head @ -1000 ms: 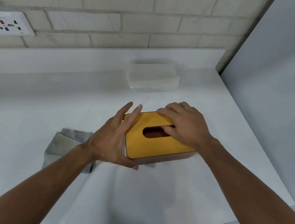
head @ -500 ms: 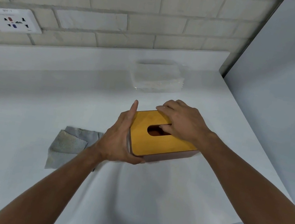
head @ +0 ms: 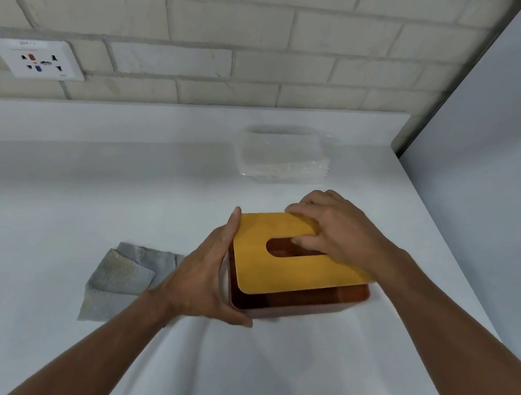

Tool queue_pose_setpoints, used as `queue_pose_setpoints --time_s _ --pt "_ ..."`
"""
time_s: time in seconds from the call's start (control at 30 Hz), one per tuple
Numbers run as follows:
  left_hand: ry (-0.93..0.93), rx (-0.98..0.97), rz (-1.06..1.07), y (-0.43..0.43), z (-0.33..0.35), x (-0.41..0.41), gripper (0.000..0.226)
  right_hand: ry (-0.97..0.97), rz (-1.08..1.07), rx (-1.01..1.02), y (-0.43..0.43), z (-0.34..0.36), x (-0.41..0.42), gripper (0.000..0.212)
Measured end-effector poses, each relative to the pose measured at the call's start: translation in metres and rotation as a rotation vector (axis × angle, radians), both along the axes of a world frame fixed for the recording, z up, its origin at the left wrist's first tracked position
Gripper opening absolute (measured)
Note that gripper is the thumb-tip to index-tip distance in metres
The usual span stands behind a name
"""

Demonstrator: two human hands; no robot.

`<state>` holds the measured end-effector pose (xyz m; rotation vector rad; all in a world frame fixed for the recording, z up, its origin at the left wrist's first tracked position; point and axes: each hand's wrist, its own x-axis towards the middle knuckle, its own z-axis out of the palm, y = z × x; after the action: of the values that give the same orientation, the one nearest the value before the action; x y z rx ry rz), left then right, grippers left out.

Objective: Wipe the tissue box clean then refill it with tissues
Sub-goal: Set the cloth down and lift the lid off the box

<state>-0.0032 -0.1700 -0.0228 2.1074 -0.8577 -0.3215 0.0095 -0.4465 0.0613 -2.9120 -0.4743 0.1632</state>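
Observation:
A dark red-brown tissue box stands on the white counter near the middle. Its yellow wooden lid with an oval slot is raised off the box and tilted, so the box's inner rim shows at the front. My right hand holds the lid, with fingers hooked in the slot and over the far edge. My left hand grips the left end of the box, thumb along its front. A clear-wrapped pack of white tissues lies at the back by the wall. A folded grey cloth lies left of the box.
The white counter ends at a front edge on the lower right. A brick wall with a white socket plate runs along the back. A pale panel closes off the right side.
The lid, flat on the box before, has lifted and tilted up in my right hand. My left hand has closed against the box's left end.

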Motion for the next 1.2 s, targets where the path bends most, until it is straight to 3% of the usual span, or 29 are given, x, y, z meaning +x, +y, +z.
queue_pose_setpoints --time_s 0.17,0.2,0.3,0.33,0.43,0.5,0.6,0.67,0.73,0.87,1.07,1.2 --pt "-0.170 -0.012 0.054 0.001 0.010 0.007 0.139 0.091 -0.056 0.079 -0.005 0.012 0.007 0.060" --pt "-0.234 -0.020 0.052 0.000 0.019 0.013 0.125 0.111 -0.069 0.100 -0.004 0.012 0.009 0.059" --pt "-0.558 -0.151 0.019 -0.005 0.035 0.035 0.053 0.201 -0.111 0.193 -0.003 0.019 0.017 0.056" --pt "-0.572 -0.218 0.031 -0.008 0.038 0.042 0.040 0.241 -0.140 0.250 -0.005 0.023 0.020 0.054" --pt "-0.336 -0.324 0.171 -0.017 0.051 0.055 0.021 0.410 -0.323 0.564 -0.017 0.036 0.026 0.046" --pt "-0.168 -0.348 0.222 -0.024 0.057 0.058 0.010 0.460 -0.512 0.772 -0.034 0.043 0.027 0.061" --pt "0.071 -0.429 0.291 -0.030 0.055 0.066 0.012 0.537 -0.646 1.121 -0.061 0.034 0.021 0.086" --pt "0.185 -0.489 0.323 -0.033 0.048 0.074 0.016 0.518 -0.615 1.212 -0.067 0.019 0.015 0.070" --pt "0.322 -0.541 0.360 -0.038 0.043 0.080 0.017 0.417 -0.577 1.122 -0.065 0.001 0.014 0.037" --pt "0.522 -0.564 0.469 -0.051 0.035 0.092 0.015 0.311 -0.637 0.925 -0.053 -0.022 0.019 0.020" --pt "0.459 -0.174 0.691 -0.058 0.015 0.111 0.050 0.311 -0.731 0.827 -0.053 -0.045 0.029 0.018" --pt "0.390 -0.010 0.683 -0.064 0.012 0.112 0.068 0.377 -0.780 0.841 -0.058 -0.055 0.036 0.026"
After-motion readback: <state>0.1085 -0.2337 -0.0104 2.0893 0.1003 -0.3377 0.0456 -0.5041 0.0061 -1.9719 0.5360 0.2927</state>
